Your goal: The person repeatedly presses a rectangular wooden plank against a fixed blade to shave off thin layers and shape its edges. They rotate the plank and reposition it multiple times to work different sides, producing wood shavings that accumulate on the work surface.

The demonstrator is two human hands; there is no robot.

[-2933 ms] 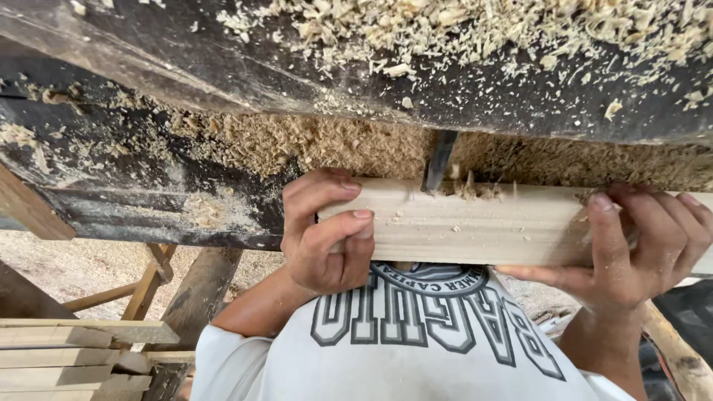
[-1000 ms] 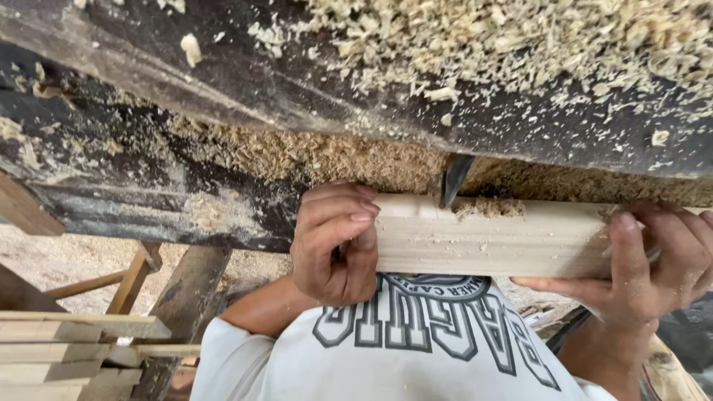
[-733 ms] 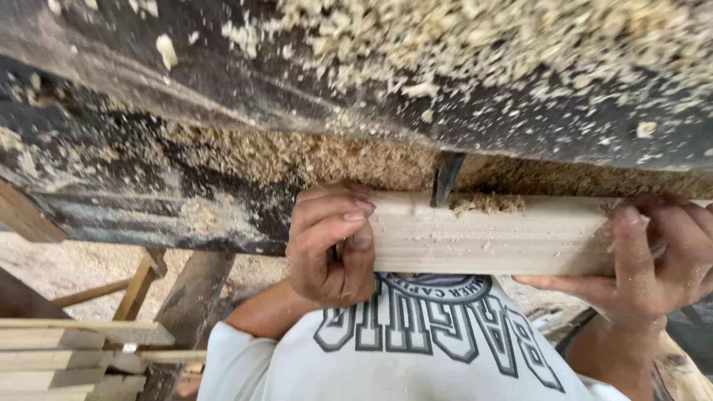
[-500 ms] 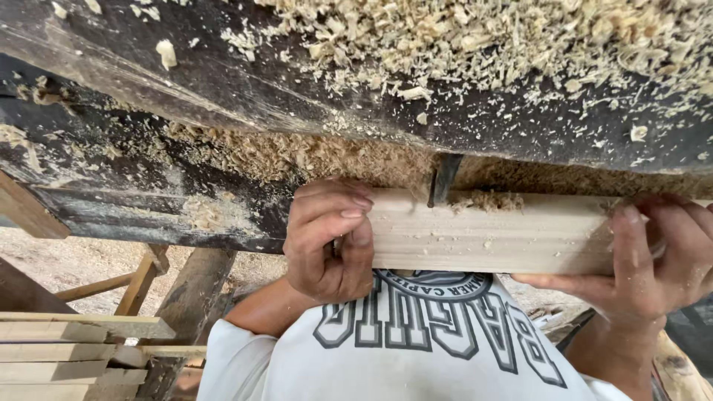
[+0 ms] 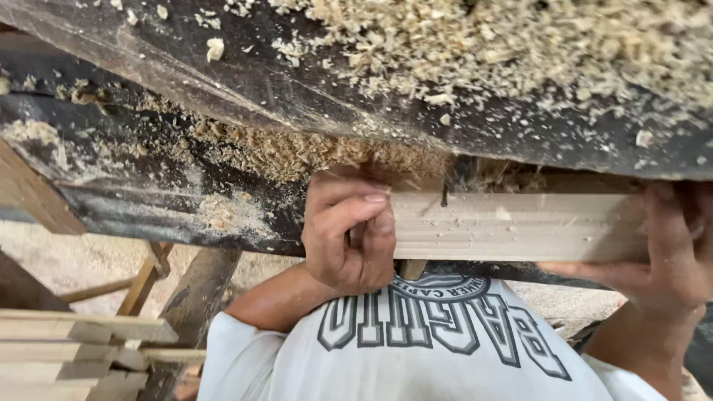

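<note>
Lighting is soft, even daylight with no glare or hard highlights. The dark bench (image 5: 148, 200) absorbs light and shows little surface detail, while the sawdust (image 5: 520, 44) on top renders bright and crisp. A deep shadow lies in the gap above the pale wood strip (image 5: 520, 226). The right hand (image 5: 668, 252) is slightly blurred at the frame edge; the left hand (image 5: 349, 238) is sharper. The ground beyond is mildly overexposed.

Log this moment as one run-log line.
left hand: grips wood strip | right hand: holds its other end | sawdust on bench
</note>
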